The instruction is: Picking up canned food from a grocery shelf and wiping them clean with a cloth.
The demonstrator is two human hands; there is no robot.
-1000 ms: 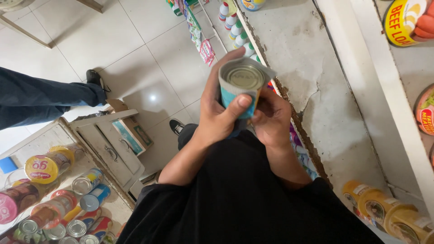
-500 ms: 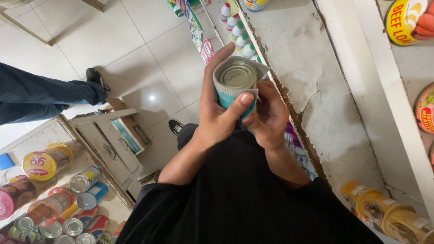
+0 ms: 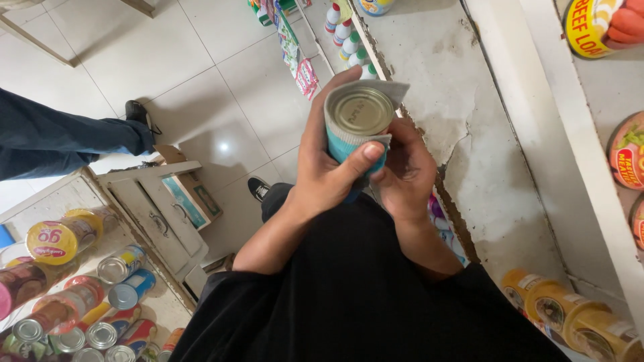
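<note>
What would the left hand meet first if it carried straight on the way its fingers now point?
The left hand wraps a tin can, fingers pointing up-frame. Beyond the can, the first things are probably the white bottles by the shelf edge, though depth is unclear.

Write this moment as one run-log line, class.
left hand: holds tin can | right hand: on can's cloth wrap | near: shelf, cans on counter

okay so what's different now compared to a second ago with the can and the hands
The tin can has drifted slightly toward the upper left, and the grey cloth wrapped around its side now sticks out past the rim. Both the left hand and the right hand keep their grip on it. The cans on the left shelf stayed put.
</note>
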